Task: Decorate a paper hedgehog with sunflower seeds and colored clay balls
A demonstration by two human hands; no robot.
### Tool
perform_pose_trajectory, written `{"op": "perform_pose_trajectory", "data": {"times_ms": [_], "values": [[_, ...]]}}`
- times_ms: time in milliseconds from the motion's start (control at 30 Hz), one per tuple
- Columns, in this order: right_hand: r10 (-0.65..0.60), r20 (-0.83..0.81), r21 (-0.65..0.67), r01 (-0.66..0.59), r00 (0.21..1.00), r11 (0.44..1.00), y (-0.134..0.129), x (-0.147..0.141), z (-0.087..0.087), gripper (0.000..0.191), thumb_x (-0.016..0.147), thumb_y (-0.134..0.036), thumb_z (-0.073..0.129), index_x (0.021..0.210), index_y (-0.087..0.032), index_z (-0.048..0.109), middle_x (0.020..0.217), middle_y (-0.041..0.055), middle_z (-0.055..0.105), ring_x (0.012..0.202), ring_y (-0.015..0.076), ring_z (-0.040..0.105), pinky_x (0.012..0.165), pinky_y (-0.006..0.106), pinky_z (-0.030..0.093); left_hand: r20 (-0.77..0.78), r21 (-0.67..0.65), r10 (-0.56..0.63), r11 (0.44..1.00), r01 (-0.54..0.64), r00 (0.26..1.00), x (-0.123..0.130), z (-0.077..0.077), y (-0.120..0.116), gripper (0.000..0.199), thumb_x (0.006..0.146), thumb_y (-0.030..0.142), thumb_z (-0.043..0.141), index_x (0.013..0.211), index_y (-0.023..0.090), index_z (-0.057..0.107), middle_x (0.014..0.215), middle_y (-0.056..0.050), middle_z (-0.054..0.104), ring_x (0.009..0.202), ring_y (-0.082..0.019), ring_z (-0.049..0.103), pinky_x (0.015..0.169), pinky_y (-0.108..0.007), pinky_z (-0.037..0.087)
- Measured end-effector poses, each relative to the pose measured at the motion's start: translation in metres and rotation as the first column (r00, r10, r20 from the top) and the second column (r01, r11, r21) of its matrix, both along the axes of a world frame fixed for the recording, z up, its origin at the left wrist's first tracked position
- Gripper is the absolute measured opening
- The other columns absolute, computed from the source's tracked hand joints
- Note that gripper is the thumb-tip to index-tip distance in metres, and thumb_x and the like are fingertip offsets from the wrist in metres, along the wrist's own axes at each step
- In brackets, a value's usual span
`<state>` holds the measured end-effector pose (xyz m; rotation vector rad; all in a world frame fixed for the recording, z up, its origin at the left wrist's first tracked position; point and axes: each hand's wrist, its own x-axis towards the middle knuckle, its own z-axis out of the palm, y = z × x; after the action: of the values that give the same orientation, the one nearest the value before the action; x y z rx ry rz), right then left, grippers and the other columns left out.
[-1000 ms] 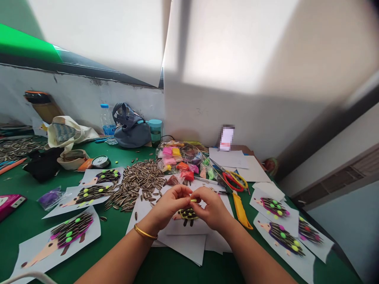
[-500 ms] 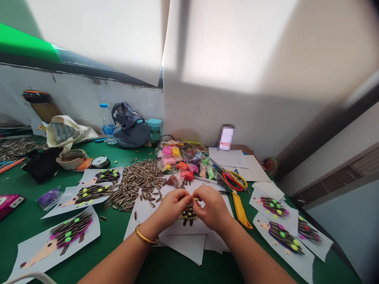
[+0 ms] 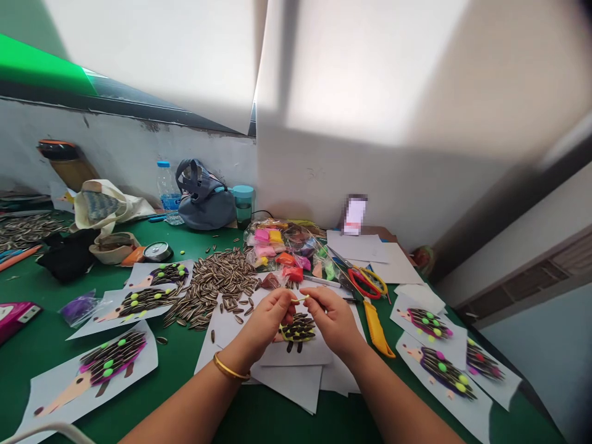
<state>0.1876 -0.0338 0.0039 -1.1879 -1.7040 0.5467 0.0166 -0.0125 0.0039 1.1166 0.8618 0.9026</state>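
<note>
Between my two hands stretches a thin pale-yellow strand, which looks like modelling clay (image 3: 301, 299). The fingertips of my left hand (image 3: 271, 320) pinch its left end, and those of my right hand (image 3: 333, 322) pinch the other end. Just below them lies a hedgehog picture (image 3: 300, 328) on white paper, with dark sunflower seeds as spines on a yellow clay body; my left hand covers part of its head. More white sheets (image 3: 291, 382) lie beneath it. A large heap of sunflower seeds (image 3: 215, 287) spreads to the left of my hands.
Behind my hands sits a bag of coloured clay packets (image 3: 282, 246). Scissors (image 3: 367, 280) and a yellow utility knife (image 3: 377, 330) lie at right. Finished-looking hedgehog pictures flank both sides, one front left (image 3: 104, 370), another right (image 3: 441, 373). A bottle (image 3: 169, 194) stands by the wall.
My hands have moved slightly apart, so the yellow strand now shows stretched between my fingertips. More of the hedgehog picture beneath is uncovered.
</note>
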Motion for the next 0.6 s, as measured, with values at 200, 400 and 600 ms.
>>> {"op": "perform_pose_trajectory", "data": {"times_ms": [200, 400, 600], "values": [[0.003, -0.054, -0.084, -0.007, 0.999, 0.996, -0.0037, -0.0032, -0.0011, 0.03, 0.092, -0.025, 0.051, 0.119, -0.022, 0.064, 0.095, 0.0052, 0.071, 0.082, 0.0186, 0.066, 0.075, 0.032, 0.054, -0.084, -0.041, 0.009, 0.999, -0.012, 0.996, 0.0025, 0.0, 0.0017, 0.04, 0.078, 0.052, 0.065, 0.099, 0.019, 0.063, 0.068, 0.001, 0.055, 0.062, -0.013, 0.051, 0.045, -0.019, 0.033], [0.017, -0.16, -0.125, -0.037, 0.987, 0.991, -0.0022, -0.0005, -0.004, 0.024, 0.095, -0.036, 0.051, 0.107, -0.022, 0.067, 0.084, 0.0039, 0.07, 0.074, 0.0178, 0.066, 0.068, 0.031, 0.054, 0.073, -0.05, 0.062, 0.997, -0.059, 0.995, 0.0027, 0.0002, 0.0029, 0.033, 0.081, 0.05, 0.063, 0.085, 0.017, 0.058, 0.071, 0.002, 0.054, 0.06, -0.008, 0.05, 0.057, -0.021, 0.038], [0.033, -0.012, 0.023, -0.032, 0.999, 0.999, -0.0022, -0.003, 0.0009, 0.019, 0.093, -0.03, 0.055, 0.1, -0.023, 0.07, 0.096, 0.006, 0.069, 0.092, 0.0207, 0.063, 0.08, 0.035, 0.051, 0.059, -0.052, 0.036, 0.998, -0.033, 0.998, 0.0025, -0.0023, 0.0009, 0.034, 0.082, 0.048, 0.064, 0.074, 0.018, 0.051, 0.063, 0.004, 0.051, 0.056, -0.007, 0.045, 0.054, -0.019, 0.034]]}}
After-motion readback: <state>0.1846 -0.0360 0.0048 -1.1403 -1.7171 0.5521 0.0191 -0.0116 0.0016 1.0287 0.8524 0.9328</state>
